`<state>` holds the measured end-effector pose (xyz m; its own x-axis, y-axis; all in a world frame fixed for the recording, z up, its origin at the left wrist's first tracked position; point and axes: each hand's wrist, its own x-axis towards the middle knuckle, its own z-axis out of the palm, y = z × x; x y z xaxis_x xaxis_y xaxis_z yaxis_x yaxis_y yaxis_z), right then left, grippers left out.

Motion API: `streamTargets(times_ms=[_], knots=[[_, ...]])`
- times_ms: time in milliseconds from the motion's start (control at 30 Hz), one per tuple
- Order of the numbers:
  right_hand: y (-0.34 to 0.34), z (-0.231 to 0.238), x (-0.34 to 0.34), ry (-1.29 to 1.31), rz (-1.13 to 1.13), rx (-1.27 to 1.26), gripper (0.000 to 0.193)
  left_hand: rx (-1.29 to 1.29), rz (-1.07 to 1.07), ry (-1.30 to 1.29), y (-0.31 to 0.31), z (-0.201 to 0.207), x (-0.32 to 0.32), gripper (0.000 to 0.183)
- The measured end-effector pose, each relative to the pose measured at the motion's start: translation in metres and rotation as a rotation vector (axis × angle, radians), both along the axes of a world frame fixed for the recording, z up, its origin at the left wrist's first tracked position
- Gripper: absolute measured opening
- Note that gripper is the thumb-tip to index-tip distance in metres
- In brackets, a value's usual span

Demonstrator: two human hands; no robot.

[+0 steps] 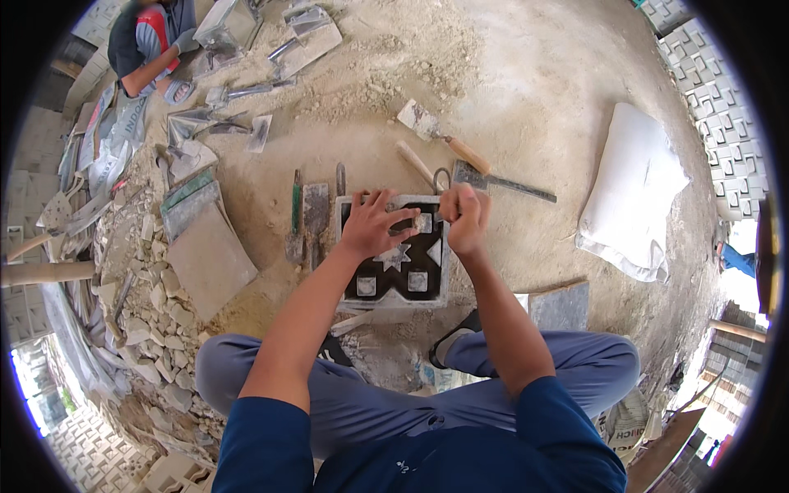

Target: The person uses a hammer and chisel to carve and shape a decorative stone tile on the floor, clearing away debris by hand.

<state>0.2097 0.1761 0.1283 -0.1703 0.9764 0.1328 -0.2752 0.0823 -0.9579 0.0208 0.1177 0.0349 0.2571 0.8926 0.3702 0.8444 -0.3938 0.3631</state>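
On the ground between my feet lies a square mould (pixel 445 283) with a pale rim, a dark inside, a star shape in the middle and small pale square blocks. My left hand (pixel 374 226) rests over its upper left part, fingers spread, the fingertips by one of the squares. At the upper right corner my right hand (pixel 466 215) is closed in a fist; whatever it grips is hidden. A dark ring-shaped handle (pixel 442 177) shows right beside that fist, and I cannot tell whether the hand holds it.
Beyond the mould lie a wooden-handled trowel (pixel 468 154) and a dark flat blade (pixel 518 187). Left of it are more trowels (pixel 316 215), flat slabs (pixel 212 255) and rubble (pixel 160 316). A white sack (pixel 629 197) lies right. Another person (pixel 148 45) crouches at the far left.
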Motion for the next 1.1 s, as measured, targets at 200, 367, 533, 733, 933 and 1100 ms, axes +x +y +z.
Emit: streamTargets(times_ms=[200,367,533,733,933,1100], knots=[[-0.002,0.012,-0.013,0.081,-0.116,0.125,0.053,-0.012,0.005,0.000,0.003,0.002,-0.005,0.036],[0.002,0.017,-0.027,-0.271,0.010,0.051,0.051,-0.007,0.009,0.005,0.001,-0.001,-0.008,0.036],[-0.005,0.000,-0.017,-0.186,-0.059,0.110,0.053,-0.037,-0.015,-0.018,0.004,0.001,-0.003,0.037],[-0.006,-0.002,-0.014,0.098,-0.120,0.113,0.047,-0.010,-0.012,-0.005,0.009,-0.001,-0.006,0.038],[0.000,-0.001,-0.020,-0.280,-0.012,0.214,0.046,0.004,-0.018,-0.011,0.002,-0.002,-0.005,0.037],[0.004,0.000,-0.025,-0.422,-0.033,0.185,0.048,0.000,-0.004,0.006,-0.006,-0.002,-0.005,0.037]])
